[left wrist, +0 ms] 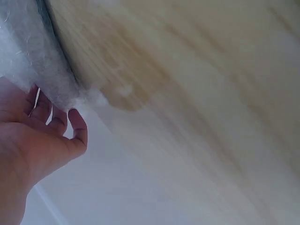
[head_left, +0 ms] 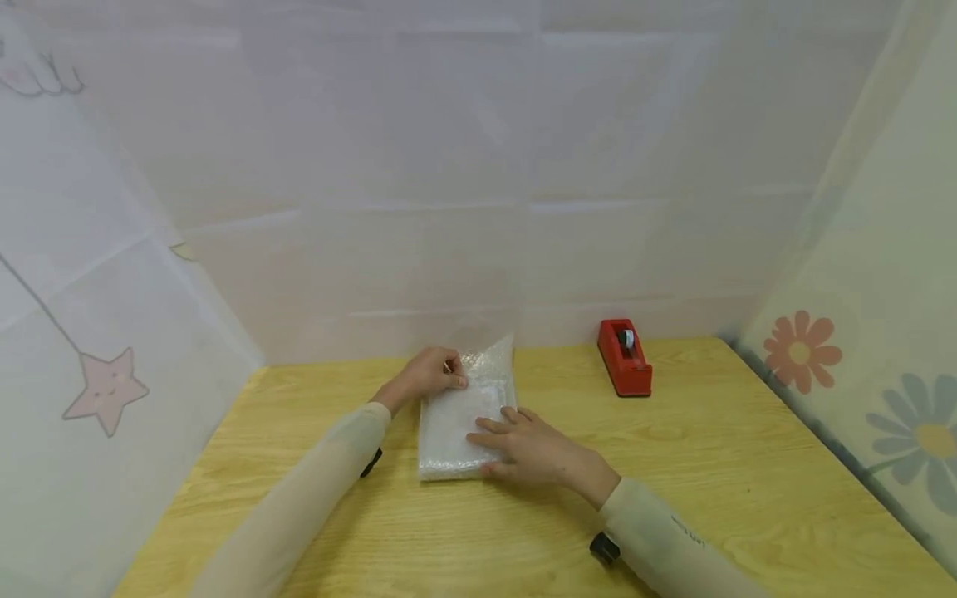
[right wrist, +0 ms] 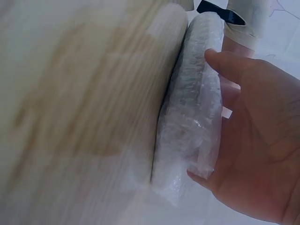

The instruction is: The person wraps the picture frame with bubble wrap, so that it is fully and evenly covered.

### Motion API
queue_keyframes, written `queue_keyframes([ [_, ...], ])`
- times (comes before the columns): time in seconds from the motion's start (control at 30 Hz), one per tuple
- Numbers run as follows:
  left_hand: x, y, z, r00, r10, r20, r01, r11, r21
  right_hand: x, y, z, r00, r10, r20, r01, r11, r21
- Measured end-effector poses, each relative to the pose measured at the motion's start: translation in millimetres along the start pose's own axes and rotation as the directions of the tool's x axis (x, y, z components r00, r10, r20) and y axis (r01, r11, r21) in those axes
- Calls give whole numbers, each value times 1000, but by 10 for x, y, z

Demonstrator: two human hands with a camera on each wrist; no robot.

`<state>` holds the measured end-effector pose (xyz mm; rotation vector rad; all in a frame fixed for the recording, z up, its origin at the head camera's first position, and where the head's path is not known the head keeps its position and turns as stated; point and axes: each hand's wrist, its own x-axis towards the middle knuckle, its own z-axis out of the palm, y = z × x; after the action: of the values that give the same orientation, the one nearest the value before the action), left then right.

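A flat parcel in clear bubble wrap (head_left: 451, 442) lies on the table, with a loose flap (head_left: 493, 362) sticking up at its far end. Near that end, at the upper left, my left hand (head_left: 429, 373) pinches the wrap between thumb and fingers. The left wrist view has the curled fingers of the left hand (left wrist: 44, 133) at the edge of the wrap (left wrist: 37, 47). My right hand (head_left: 537, 448) rests on the parcel's right side, fingers spread. From the right wrist, that hand (right wrist: 260, 126) lies along the wrap's folded side (right wrist: 187, 98). What the wrap encloses is indistinct.
A red tape dispenser (head_left: 625, 359) stands at the back right of the wooden table (head_left: 710, 465). White sheeting (head_left: 419, 166) rises directly behind the table. Patterned sheets hang on both sides, with a pink star (head_left: 106, 389) at the left.
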<state>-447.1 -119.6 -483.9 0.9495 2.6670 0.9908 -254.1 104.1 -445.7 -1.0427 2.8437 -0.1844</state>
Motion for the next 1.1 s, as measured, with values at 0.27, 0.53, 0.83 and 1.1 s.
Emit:
queue_keyframes([
  [0.27, 32, 24, -57, 997, 69, -18, -68, 998, 9, -1, -63, 3, 997, -24, 69, 25, 1000, -17],
  [0.53, 8, 16, -124, 998, 39, -46, -33, 991, 129, 54, -67, 62, 997, -57, 47, 53, 996, 78],
  [0.83, -7, 35, -150, 998, 57, 10, -58, 990, 128, 41, 56, 128, 994, -101, 34, 97, 989, 112],
  [1.1, 76, 62, -201, 985, 115, 127, -134, 980, 149, -3, 54, 100, 995, -90, 44, 84, 989, 122],
])
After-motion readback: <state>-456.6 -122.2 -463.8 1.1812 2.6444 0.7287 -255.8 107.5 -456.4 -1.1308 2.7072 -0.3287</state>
